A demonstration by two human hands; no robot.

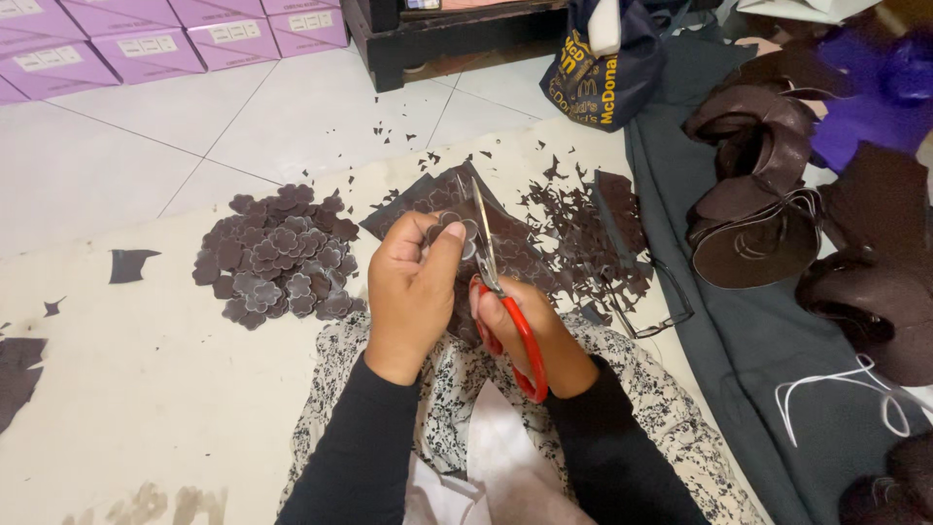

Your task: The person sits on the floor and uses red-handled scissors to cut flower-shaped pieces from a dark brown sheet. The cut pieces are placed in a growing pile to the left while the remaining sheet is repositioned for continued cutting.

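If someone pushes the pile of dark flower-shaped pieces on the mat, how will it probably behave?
The pile of flower-shaped pieces lies loose and overlapping, so it would likely scatter. The pieces look thin and flat, probably light. Being flat, they should slide, not roll.

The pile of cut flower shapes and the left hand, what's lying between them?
In the head view, only bare cream mat separates the flower pile from the left hand.

two hands [413, 287], one pair of scissors [505, 301], five purple boxes [146, 44].
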